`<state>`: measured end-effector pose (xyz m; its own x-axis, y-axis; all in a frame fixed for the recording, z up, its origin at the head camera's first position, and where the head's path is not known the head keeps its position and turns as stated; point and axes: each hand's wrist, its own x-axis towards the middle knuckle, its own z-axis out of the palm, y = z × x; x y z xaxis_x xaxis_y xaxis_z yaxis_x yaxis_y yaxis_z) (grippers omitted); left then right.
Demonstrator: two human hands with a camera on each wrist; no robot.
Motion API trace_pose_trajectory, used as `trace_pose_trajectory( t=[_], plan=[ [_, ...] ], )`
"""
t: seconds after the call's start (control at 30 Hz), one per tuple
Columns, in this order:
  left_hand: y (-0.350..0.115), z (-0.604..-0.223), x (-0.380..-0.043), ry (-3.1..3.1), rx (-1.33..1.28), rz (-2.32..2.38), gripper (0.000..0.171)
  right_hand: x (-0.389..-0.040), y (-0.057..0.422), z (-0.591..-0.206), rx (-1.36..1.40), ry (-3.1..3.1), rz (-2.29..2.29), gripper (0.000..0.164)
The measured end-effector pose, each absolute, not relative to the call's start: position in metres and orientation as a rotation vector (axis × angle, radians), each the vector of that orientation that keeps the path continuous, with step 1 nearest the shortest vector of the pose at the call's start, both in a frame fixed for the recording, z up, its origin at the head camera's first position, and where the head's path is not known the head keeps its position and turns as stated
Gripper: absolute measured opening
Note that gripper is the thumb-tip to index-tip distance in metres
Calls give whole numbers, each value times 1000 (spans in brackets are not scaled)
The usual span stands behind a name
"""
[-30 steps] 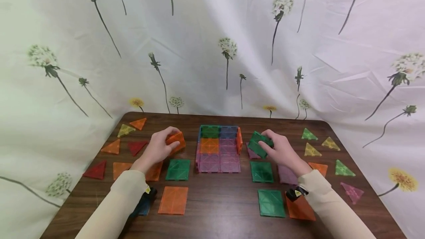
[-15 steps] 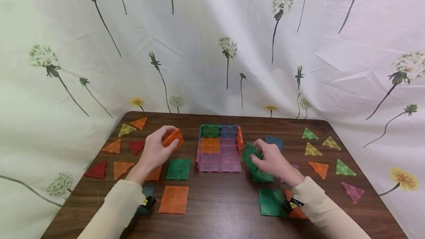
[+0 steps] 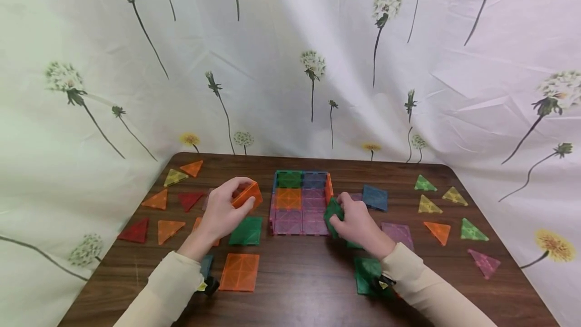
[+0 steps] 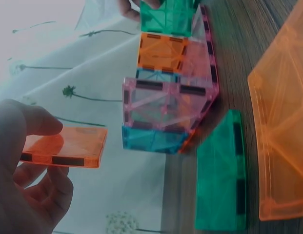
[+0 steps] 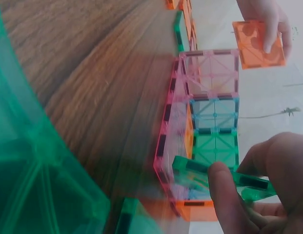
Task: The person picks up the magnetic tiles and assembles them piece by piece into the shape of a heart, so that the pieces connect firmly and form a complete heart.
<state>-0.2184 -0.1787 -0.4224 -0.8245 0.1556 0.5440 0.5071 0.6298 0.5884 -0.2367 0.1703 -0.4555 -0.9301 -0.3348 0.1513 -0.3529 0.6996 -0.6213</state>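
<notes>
A low, open-topped box of see-through magnetic tiles stands mid-table, with a pink and orange floor and upright tiles at the back and sides. My right hand pinches a green square magnetic tile between thumb and fingers, beside the box's right front, just in front of the upright orange tile. In the right wrist view the held tile overlaps the box. Left of the box, my left hand grips an orange square magnetic tile by its edges, raised and apart from the box.
Flat square tiles flank the box: a green one and an orange one at left, blue, pink and green ones at right. Several triangle tiles, such as a red one, lie along both sides. A flowered cloth hangs behind.
My right hand has carried the green tile leftward and toward me, to the box's right front side. My left hand keeps the orange tile and has shifted slightly right.
</notes>
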Motion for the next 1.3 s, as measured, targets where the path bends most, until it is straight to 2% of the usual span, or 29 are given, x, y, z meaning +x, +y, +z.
trace_pose_trajectory(
  t=[0.3,0.77,1.3],
  plan=[
    [-163,-415,-216,-2347,-653,-1135,35,-236,157,-458,560,-2839,1033,52],
    [-139,-408,-216,-2329,-814,-1108,34,-237,154,-459,619,-2686,826,20],
    [-115,-408,-219,-2442,-1005,-1089,25,-236,148,-459,703,-2576,678,25]
  ],
)
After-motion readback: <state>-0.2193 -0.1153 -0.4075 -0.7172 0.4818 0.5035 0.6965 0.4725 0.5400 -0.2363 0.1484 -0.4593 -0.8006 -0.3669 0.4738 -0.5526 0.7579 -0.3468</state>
